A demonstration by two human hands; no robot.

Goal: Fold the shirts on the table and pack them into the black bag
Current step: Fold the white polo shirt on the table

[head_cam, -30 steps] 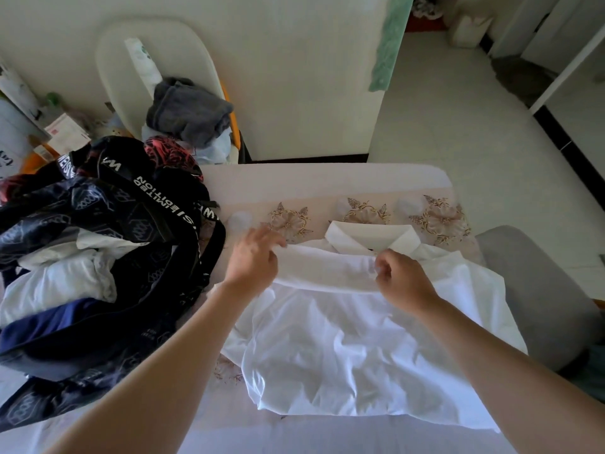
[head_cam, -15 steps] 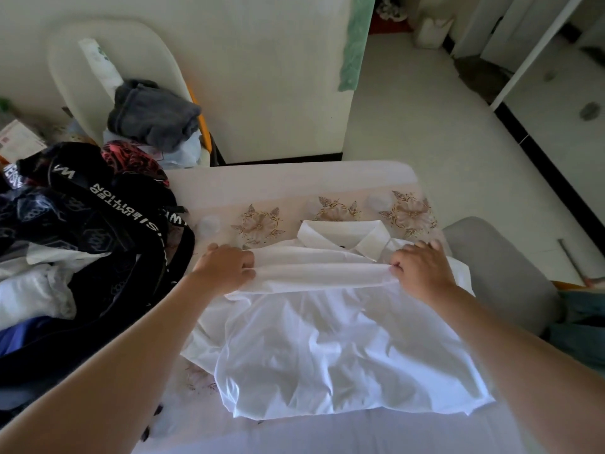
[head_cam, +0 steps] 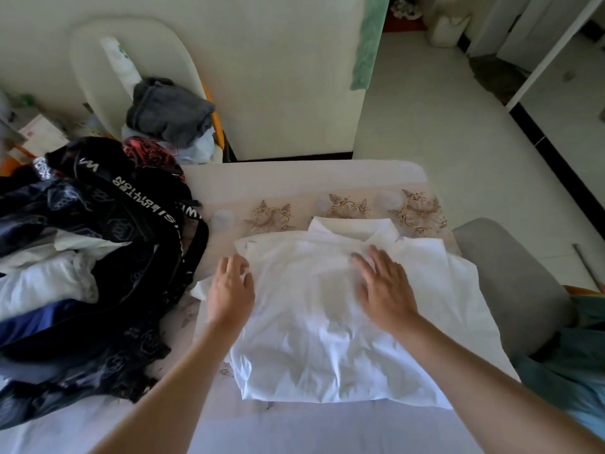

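A white collared shirt (head_cam: pixel 314 339) lies folded on the table (head_cam: pixel 294 178), collar at the far side. My left hand (head_cam: pixel 230 290) rests flat at the shirt's left edge, fingers straight. Flat on the upper middle of the shirt, just below the collar, lies my right hand (head_cam: pixel 383 286) with spread fingers. The black bag (head_cam: pixel 108 244) with white lettering on its strap stands open on the table's left part. White and blue clothes lie inside the bag.
A cream chair (head_cam: pixel 98 60) with a grey garment (head_cam: pixel 167 109) stands behind the bag. A grey padded seat (head_cam: pixel 510 290) is at the table's right edge. A wall rises beyond the table; tiled floor lies to the right.
Both hands let go of the folded edge near the collar. They now lie flat on the shirt, a little nearer to me, and the fold lies smooth.
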